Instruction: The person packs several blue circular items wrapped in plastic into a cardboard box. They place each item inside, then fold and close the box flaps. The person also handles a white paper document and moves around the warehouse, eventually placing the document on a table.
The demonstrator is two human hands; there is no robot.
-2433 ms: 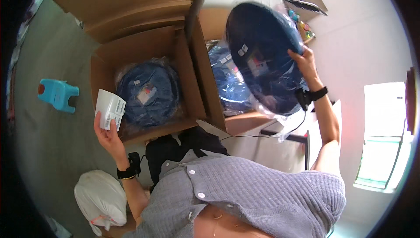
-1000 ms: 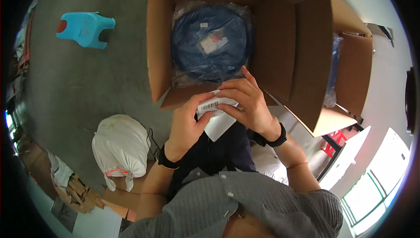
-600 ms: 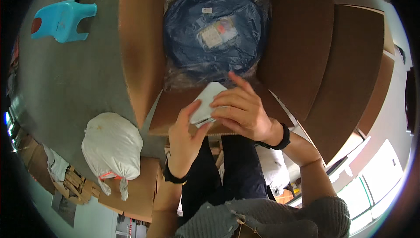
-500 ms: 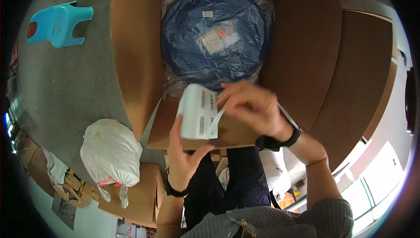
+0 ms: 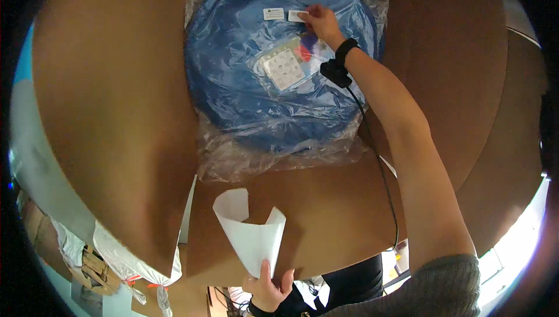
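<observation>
A round blue item [image 5: 233, 72] wrapped in clear plastic lies inside a large cardboard box. My right hand [image 5: 322, 24] reaches over its far part, the fingertips closed on the right end of a small white label [image 5: 297, 16]. That label lies against the plastic, just right of another white printed label [image 5: 273, 13]. At the near side, my left hand [image 5: 268, 289] grips the lower end of a curled white label sheet [image 5: 250, 232] between thumb and fingers. Nearer the middle of the blue item is a clear packet [image 5: 284, 67] with a printed sheet and coloured pieces.
Tall cardboard walls rise on the left [image 5: 110, 84] and right [image 5: 442, 66]. A near flap [image 5: 338, 218] folds toward me. A black cable [image 5: 381, 171] hangs from the device at my right wrist. White bags [image 5: 125, 259] stand at lower left.
My right hand has moved from the label sheet to the far part of the blue item with a small label. My left hand is lower with the sheet. The view has come closer.
</observation>
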